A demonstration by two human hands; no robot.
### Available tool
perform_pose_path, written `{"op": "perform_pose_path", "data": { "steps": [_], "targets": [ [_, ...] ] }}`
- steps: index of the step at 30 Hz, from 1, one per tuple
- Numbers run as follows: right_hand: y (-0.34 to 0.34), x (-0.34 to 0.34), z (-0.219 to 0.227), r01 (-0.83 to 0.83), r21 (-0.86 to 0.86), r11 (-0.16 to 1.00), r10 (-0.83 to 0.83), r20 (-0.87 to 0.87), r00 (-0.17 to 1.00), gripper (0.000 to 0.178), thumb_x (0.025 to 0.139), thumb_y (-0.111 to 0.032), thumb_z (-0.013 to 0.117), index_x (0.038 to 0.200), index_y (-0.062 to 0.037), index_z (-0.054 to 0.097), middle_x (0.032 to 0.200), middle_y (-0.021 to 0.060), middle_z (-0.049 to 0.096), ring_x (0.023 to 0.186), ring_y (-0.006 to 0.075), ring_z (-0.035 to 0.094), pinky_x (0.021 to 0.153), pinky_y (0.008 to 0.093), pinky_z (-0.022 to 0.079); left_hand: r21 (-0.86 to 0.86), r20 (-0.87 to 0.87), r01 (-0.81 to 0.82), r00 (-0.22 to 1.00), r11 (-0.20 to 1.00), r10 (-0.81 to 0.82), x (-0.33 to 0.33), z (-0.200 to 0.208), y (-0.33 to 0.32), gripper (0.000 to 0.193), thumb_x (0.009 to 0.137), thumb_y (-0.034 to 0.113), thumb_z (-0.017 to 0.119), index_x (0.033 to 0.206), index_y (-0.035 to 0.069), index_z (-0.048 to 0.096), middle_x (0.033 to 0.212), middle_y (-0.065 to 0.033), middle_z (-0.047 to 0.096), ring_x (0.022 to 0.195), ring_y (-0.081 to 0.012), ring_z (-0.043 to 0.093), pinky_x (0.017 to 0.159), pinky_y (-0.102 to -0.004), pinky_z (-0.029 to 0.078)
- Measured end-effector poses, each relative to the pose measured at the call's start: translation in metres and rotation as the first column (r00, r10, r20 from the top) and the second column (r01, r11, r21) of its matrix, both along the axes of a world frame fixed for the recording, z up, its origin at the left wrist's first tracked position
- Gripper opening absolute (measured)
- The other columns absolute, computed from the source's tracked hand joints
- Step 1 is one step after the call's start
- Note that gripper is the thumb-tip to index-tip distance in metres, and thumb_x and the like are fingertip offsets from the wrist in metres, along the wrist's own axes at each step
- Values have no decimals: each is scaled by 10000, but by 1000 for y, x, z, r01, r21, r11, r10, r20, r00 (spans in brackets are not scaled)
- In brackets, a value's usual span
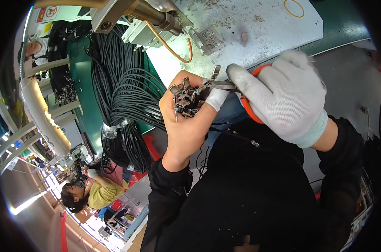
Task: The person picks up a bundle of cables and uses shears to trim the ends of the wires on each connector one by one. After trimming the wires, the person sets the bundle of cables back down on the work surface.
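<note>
My left hand (186, 126), bare but for white tape around its thumb, is closed around a bunch of black cables whose metal connector ends (187, 98) stick up out of the fist. In a white knit glove, my right hand (287, 96) grips pliers with orange-red handles (250, 110). The tool's metal jaws reach the connectors by the taped thumb; whether they bite on one is too small to tell. One loose cable end with a metal connector (254, 143) hangs below, over my dark clothing.
A thick bundle of black cables (119, 71) lies on the green bench at the left. Ahead stands a machine with a metal cylinder (157, 17) over a pale plate (257, 33) strewn with small metal bits. A co-worker in yellow (104, 195) is at the lower left.
</note>
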State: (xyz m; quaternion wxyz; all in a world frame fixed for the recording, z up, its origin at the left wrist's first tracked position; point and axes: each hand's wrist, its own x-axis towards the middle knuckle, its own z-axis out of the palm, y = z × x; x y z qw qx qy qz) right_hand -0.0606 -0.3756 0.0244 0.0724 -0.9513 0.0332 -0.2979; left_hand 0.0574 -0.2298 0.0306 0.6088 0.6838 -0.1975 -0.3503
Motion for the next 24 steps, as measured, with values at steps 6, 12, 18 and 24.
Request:
{"op": "perform_pose_path", "data": {
  "steps": [6, 12, 18, 24],
  "targets": [
    [1, -7, 6, 99, 820, 564, 281, -303, 911, 169, 723, -182, 688, 836, -67, 639, 517, 34, 454, 474, 182, 500, 481, 295, 411, -219, -26, -111, 994, 969, 108, -8, -10, 5, 174, 765, -50, 663, 888, -16, 545, 751, 1, 583, 645, -25, 512, 597, -164, 397],
    [10, -5, 7, 122, 876, 466, 265, -271, 925, 200, 765, -242, 679, 724, -76, 576, 538, 52, 525, 470, 229, 540, 443, 285, 398, -169, 201, -88, 972, 982, 121, -8, -13, 6, 228, 770, -65, 657, 977, -39, 565, 824, -37, 620, 695, -39, 550, 653, -167, 427],
    [8, -4, -4, 25, 468, 883, 39, -126, 991, 144, 728, -132, 686, 815, -31, 634, 574, 61, 555, 460, 167, 518, 464, 250, 393, -137, 156, -88, 982, 987, 109, -7, -7, 6, 237, 769, -65, 657, 988, -45, 567, 849, -39, 630, 712, -37, 553, 666, -168, 429],
    [9, -11, 2, 67, 833, 550, 180, -196, 964, 161, 778, -188, 661, 763, -51, 577, 546, 66, 518, 446, 209, 508, 440, 283, 383, -122, 243, -6, 969, 993, 35, -10, -14, 7, 273, 772, -76, 640, 1026, -53, 544, 904, -60, 631, 749, -47, 569, 697, -178, 442]
  ]
}}
